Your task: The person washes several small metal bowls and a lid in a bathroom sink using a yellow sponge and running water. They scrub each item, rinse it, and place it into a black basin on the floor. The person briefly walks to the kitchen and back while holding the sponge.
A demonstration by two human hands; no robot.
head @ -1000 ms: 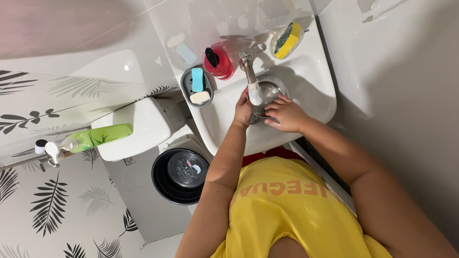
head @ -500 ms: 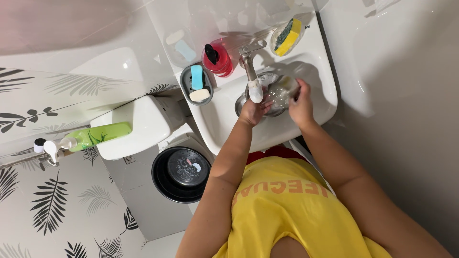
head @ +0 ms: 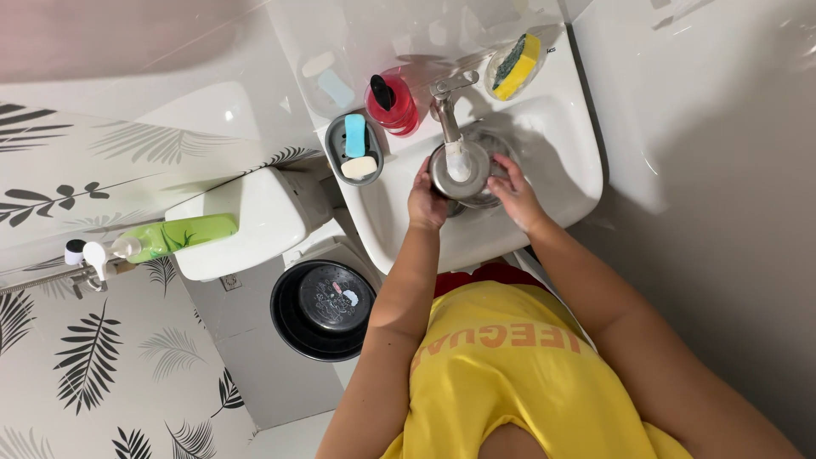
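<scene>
A round steel bowl (head: 442, 177) is held in the white sink (head: 561, 161), right under the tap (head: 450, 127). My left hand (head: 425, 200) grips the bowl's left rim. On the right rim rests my right hand (head: 512, 194), fingers curled against the bowl. The tap's white spout end hangs over the bowl's middle. A second steel dish seems to lie beneath the bowl, mostly hidden.
On the sink's back ledge stand a red soap bottle (head: 391, 104), a grey soap dish (head: 353, 149) with two bars, and a yellow-green sponge (head: 516, 65). Left of the sink are a white toilet tank (head: 246, 225), a green bottle (head: 174, 236) and a black bin (head: 323, 308).
The right hand came back from the bowl's far right side to its near right rim. The bowl now sits centred under the spout, with the left hand on its left rim.
</scene>
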